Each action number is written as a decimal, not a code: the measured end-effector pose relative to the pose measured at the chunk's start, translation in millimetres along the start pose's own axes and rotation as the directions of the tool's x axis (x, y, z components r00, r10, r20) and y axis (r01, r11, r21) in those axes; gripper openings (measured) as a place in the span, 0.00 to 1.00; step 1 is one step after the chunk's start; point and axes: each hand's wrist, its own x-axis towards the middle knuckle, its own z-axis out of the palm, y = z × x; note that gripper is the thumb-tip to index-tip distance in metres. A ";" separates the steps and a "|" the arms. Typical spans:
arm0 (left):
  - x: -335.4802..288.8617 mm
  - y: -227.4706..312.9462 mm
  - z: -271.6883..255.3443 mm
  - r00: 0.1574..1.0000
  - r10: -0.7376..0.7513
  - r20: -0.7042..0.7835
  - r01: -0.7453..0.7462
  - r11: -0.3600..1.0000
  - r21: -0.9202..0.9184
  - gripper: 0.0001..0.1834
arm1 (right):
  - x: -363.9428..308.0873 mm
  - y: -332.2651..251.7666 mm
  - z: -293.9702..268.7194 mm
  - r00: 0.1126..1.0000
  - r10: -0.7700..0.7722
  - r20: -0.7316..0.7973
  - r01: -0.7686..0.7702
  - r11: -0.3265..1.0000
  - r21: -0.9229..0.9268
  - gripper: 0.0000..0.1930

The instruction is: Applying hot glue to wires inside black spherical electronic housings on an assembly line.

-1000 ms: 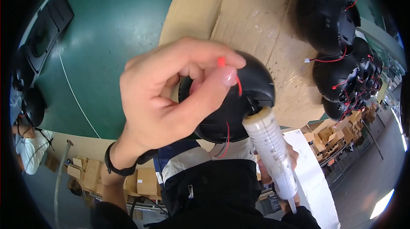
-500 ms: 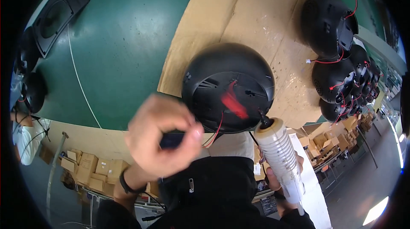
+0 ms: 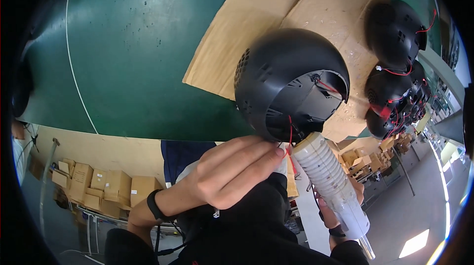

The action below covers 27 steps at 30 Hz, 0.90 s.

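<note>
A black round plastic housing [image 3: 269,75] rests tilted on the table edge and cardboard, its open side turned toward the lower right. Thin red wires show inside it and at its near rim. My left hand [image 3: 237,168] is closed at that rim, thumb and fingertips pinching a red wire [image 3: 290,136]. Held in my right hand [image 3: 328,210] is a hot glue gun [image 3: 328,178] with a ribbed, whitish barrel and a clear stick at its rear end. Its front end reaches the housing's lower opening, close to my left fingertips; the nozzle tip is hidden. The right fingers are partly behind the gun.
Brown cardboard [image 3: 222,57] lies on the green table [image 3: 133,67]. More black housings [image 3: 395,33] with red wires are grouped at the right. Carton boxes [image 3: 116,188] stand below the table at the left. Part of another person shows at the far left edge.
The housing has turned and shifted right, its opening now facing lower right. My left hand has moved right to its rim and taken hold of a red wire. The glue gun stays beside it.
</note>
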 end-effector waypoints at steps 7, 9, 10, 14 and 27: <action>-2.1 -7.1 3.2 0.996 0.078 -0.041 -0.080 0.995 -0.063 0.16 | 0.2 -19.0 -0.4 0.987 0.038 -0.159 -0.053 0.995 -0.090 0.14; -1.2 -10.1 5.5 0.993 0.105 -0.060 -0.108 0.992 -0.063 0.13 | 1.6 -20.1 -0.4 0.986 0.023 -0.168 -0.048 0.988 -0.150 0.12; -0.9 -11.3 6.4 0.992 0.111 -0.066 -0.116 0.991 -0.067 0.13 | 2.4 -20.2 -0.6 0.985 0.011 -0.170 -0.042 0.983 -0.178 0.11; -2.7 -13.3 7.0 0.989 0.128 -0.076 -0.134 0.988 -0.077 0.13 | 5.3 -20.1 -3.2 0.985 -0.052 -0.162 0.009 0.967 -0.253 0.10; 11.5 -5.3 -15.5 0.998 0.064 0.020 -0.063 0.996 -0.062 0.13 | -5.9 -24.7 -24.7 0.957 0.291 -0.009 -0.284 0.927 -0.244 0.17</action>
